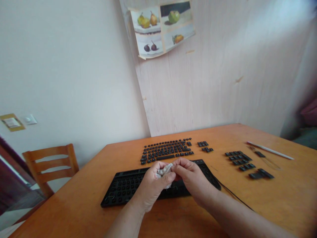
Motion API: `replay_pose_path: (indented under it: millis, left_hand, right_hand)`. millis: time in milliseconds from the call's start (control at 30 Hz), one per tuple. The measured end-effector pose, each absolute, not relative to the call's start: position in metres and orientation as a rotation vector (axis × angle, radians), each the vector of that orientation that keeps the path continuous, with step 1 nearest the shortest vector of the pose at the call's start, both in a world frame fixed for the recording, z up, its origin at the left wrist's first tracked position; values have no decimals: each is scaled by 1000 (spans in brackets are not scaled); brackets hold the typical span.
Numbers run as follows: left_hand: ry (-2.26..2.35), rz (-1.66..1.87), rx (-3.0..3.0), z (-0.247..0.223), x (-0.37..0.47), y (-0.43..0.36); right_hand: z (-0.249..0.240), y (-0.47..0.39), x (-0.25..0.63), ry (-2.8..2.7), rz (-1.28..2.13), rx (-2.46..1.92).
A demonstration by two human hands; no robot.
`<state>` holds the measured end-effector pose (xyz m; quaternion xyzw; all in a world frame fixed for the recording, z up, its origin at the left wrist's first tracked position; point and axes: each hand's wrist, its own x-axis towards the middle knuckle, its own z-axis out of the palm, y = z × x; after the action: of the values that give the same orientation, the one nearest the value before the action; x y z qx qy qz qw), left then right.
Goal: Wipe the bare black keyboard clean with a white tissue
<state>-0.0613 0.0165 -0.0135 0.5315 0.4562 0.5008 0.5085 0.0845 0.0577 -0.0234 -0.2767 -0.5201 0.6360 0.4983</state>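
My left hand (pixel 157 180) is closed around a crumpled white tissue or cloth (pixel 163 170). My right hand (pixel 189 173) pinches the same white piece at its right end, fingertips close to the left thumb. Both hands hover over a black keyboard base (pixel 123 185) with its keycaps off; its middle is partly hidden behind them. Beyond the base, loose black keycaps (pixel 165 150) lie in rows in keyboard order. A cable (pixel 235 195) runs from the base's right side towards the front.
Small keycap groups (pixel 203 144) and number-pad keycaps (pixel 237 158) lie on the right of the wooden table (pixel 81 198). Near them are a wire-looped tool with a dark handle (pixel 259 154) and a thin white stick (pixel 271 150). A wooden chair (pixel 51 162) stands left.
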Motion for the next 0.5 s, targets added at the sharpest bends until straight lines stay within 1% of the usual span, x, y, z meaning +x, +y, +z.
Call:
replay_pose_path:
  millis: [200,500]
  left_hand:
    - [1139,1205,1314,-9,-61,15]
    - [1190,1205,1353,-13,-63,16]
  right_hand:
    - [-27,61,86,-1209,1560,-658]
    - [-18,60,89,-1312,1586,-693]
